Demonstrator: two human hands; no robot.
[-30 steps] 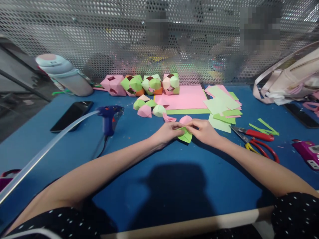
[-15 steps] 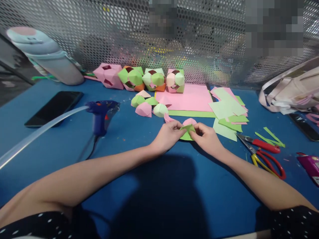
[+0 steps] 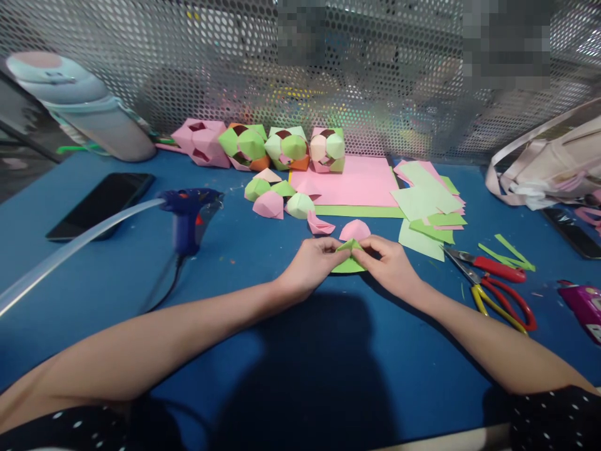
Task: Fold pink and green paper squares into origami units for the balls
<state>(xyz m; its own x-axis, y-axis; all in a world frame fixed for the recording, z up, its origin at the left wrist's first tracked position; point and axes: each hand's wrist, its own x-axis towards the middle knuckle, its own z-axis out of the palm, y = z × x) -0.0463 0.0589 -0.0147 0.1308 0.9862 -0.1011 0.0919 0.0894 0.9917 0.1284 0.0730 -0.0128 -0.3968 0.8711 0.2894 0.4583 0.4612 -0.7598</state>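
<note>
Between my two hands is a piece of green paper (image 3: 348, 263), bent up to a peak in its middle. My left hand (image 3: 313, 268) pinches its left side with thumb and forefinger. On the opposite side my right hand (image 3: 390, 266) pinches it too, and the fingertips nearly meet at the peak. Just beyond the fingers lies a pink folded paper piece (image 3: 355, 230), with another pink curled piece (image 3: 320, 223) to its left. Several folded pieces (image 3: 268, 205) in pink and green lie farther back on the left.
Folded paper balls (image 3: 244, 147) line the mesh panel (image 3: 235, 75). Pink sheets (image 3: 347, 181) and paper scraps (image 3: 427, 194) lie behind my hands. Scissors (image 3: 502, 300) and red-handled pliers (image 3: 500, 268) are at right; a blue glue gun (image 3: 185, 219), phone (image 3: 103, 203) and bottle (image 3: 89, 106) at left.
Both hands have come slightly toward me with the green paper, leaving the two pink pieces behind them more exposed. The paper's middle now stands in a sharper peak.
</note>
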